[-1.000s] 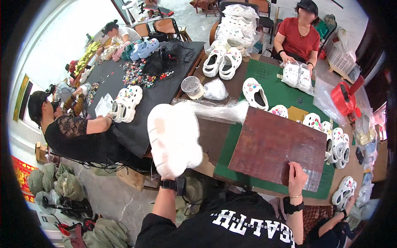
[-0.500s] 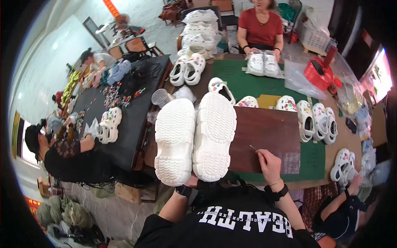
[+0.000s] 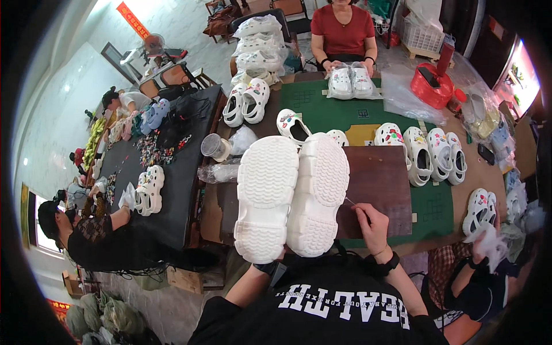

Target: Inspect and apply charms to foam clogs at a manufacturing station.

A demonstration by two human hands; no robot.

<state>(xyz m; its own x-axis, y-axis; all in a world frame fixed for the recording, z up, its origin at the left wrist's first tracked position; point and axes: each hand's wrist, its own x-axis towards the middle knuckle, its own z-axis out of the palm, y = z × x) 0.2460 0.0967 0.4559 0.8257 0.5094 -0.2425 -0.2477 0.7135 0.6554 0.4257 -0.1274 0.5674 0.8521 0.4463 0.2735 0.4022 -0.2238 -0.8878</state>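
A pair of thick white clogs (image 3: 265,198) is held up in front of me, soles facing me. My left hand (image 3: 281,255) grips them from behind at the heel end; most of its fingers are hidden. The right-hand clog (image 3: 317,195) leans a little, showing its side wall. My right hand (image 3: 371,225), fingers pinched, holds a thin stick-like tool (image 3: 349,200) whose tip points at that clog's edge. Its exact kind is too small to make out. Beneath both hands lies a dark red-brown board (image 3: 382,178).
Decorated white clogs (image 3: 441,156) stand along the green mat (image 3: 434,210). A clear tub (image 3: 215,148) and plastic wrap are left of the held pair. Across the table a person in red (image 3: 345,34) holds bagged clogs. Other people sit at the left and right.
The held clogs have shifted right and turned, bringing the right one's edge close to the tool's tip. My view has shifted slightly. The person at right now holds clear plastic.
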